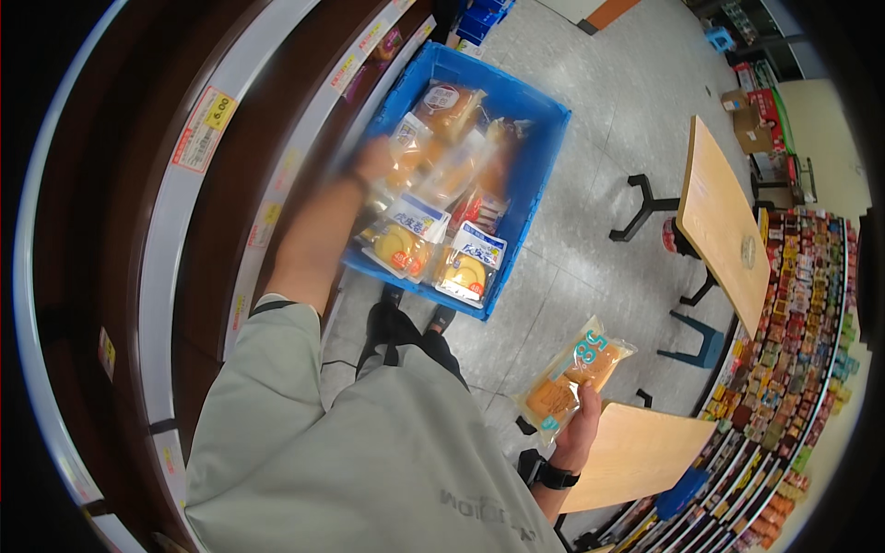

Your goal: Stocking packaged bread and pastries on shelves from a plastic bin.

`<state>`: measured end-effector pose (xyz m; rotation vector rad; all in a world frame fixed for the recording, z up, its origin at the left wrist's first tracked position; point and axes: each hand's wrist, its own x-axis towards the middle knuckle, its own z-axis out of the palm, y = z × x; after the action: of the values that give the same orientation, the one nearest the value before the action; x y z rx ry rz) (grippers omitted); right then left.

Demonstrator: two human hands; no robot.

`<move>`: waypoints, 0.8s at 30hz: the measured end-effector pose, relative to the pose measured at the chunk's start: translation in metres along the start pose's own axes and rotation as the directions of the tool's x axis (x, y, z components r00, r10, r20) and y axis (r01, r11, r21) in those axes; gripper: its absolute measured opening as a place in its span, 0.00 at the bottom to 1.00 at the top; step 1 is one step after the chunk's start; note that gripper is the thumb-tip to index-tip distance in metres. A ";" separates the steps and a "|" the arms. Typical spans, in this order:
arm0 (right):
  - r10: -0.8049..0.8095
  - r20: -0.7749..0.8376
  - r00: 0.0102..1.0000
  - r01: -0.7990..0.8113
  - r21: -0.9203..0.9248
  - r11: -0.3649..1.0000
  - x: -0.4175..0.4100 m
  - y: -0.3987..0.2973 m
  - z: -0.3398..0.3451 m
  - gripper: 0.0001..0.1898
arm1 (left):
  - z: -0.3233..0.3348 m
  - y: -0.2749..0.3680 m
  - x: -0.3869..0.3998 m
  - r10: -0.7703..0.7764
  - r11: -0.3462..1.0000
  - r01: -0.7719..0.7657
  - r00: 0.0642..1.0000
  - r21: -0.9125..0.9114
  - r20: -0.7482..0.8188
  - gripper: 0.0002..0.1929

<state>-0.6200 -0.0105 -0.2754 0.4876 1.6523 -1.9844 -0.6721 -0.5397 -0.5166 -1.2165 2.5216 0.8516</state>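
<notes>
My right hand [579, 430] grips a clear plastic packet of bread rolls [570, 383] by its lower right side, out over the floor. The packet bears large teal print. My left hand [375, 160] reaches into the left side of a blue plastic crate [532, 200], against a clear bread packet [409, 142]. Blur there hides whether its fingers hold that packet. Inside the crate lie several wrapped breads, among them a packet with a round white label [448, 104]. Two packets of sliced roll cake, one to the left [404, 238] and one to the right [470, 266], lie at the near end.
Dark shelves with price-tag rails [162, 228] run along my left. To the right stand a wooden-topped table [722, 221], a blue-green stool [698, 342] and a nearer tabletop [643, 456]. Stocked shelves [788, 332] line the far right. My shoes [442, 318] show below the crate.
</notes>
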 end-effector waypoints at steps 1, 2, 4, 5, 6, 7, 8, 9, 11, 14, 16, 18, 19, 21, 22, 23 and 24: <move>-0.002 0.011 1.000 0.002 -0.003 1.000 0.002 -0.002 0.001 0.23 | 0.000 0.002 -0.005 -0.022 1.000 0.021 1.000 -0.011 -0.009 0.21; -0.005 0.019 1.000 0.004 0.010 1.000 0.003 -0.005 0.001 0.23 | -0.002 0.003 -0.009 -0.019 1.000 0.019 1.000 -0.011 -0.009 0.20; -0.004 0.034 0.999 0.005 -0.028 1.000 0.003 -0.006 0.000 0.23 | -0.002 0.011 -0.022 -0.031 0.999 0.031 0.999 -0.010 -0.028 0.20; -0.008 0.051 0.999 0.009 -0.022 1.000 0.003 -0.006 -0.001 0.23 | -0.003 0.016 -0.028 -0.040 0.999 0.039 0.999 -0.008 -0.034 0.20; -0.008 0.031 0.999 0.009 -0.037 0.999 0.002 -0.006 -0.001 0.23 | -0.002 0.023 -0.038 0.070 0.996 -0.063 0.988 0.061 -0.135 0.21; -0.011 0.021 1.000 0.012 -0.035 0.999 0.000 -0.005 -0.002 0.23 | 0.002 0.032 -0.052 0.181 0.978 -0.152 0.958 0.139 -0.224 0.21; -0.015 0.013 1.000 0.015 -0.028 0.999 -0.001 -0.004 -0.001 0.23 | 0.002 0.044 -0.065 0.290 0.947 -0.229 0.911 0.224 -0.294 0.22; -0.007 0.024 1.000 0.007 -0.014 1.000 -0.001 -0.003 0.000 0.23 | 0.000 0.056 -0.075 0.361 0.927 -0.321 0.904 0.193 -0.231 0.24; 0.011 0.050 0.999 -0.012 0.014 1.000 -0.002 -0.002 0.004 0.23 | -0.001 0.083 -0.103 0.457 0.889 -0.458 0.888 -0.001 -0.056 0.25; -0.018 0.108 0.994 0.014 0.031 0.999 0.003 -0.001 0.018 0.23 | 0.004 0.121 -0.154 0.704 0.701 -0.602 0.670 -0.382 0.236 0.33; -0.055 0.163 0.985 0.045 0.065 0.997 0.008 0.000 0.032 0.24 | 0.008 0.140 -0.192 0.716 0.657 -0.274 0.519 -0.703 0.467 0.37; -0.112 0.229 0.967 0.074 0.166 0.983 0.013 0.001 0.046 0.24 | 0.007 0.150 -0.227 0.803 0.565 -0.124 0.309 -0.816 0.509 0.39; -0.104 0.210 0.972 0.075 0.141 0.987 0.016 -0.001 0.051 0.24 | 0.005 0.151 -0.241 0.840 0.501 0.092 0.185 -0.860 0.510 0.43; -0.128 0.280 0.951 0.085 0.160 0.983 0.018 -0.002 0.060 0.23 | 0.005 0.155 -0.268 0.861 0.445 0.292 0.120 -0.847 0.494 0.43; -0.128 0.240 0.962 0.100 0.127 0.987 0.020 -0.001 0.064 0.23 | 0.005 0.155 -0.278 0.875 0.404 0.361 0.113 -0.840 0.470 0.42; -0.124 0.216 0.968 0.114 0.060 0.992 0.020 -0.001 0.067 0.24 | 0.007 0.155 -0.288 0.894 0.353 0.431 0.106 -0.830 0.435 0.40; -0.128 0.207 0.970 0.130 0.005 0.992 0.019 0.001 0.069 0.24 | 0.011 0.156 -0.295 0.860 0.354 0.433 0.199 -0.829 0.471 0.35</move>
<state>-0.6314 -0.0811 -0.2733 0.1657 1.5958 -2.0424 -0.6058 -0.2662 -0.3371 0.1311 0.8969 2.3630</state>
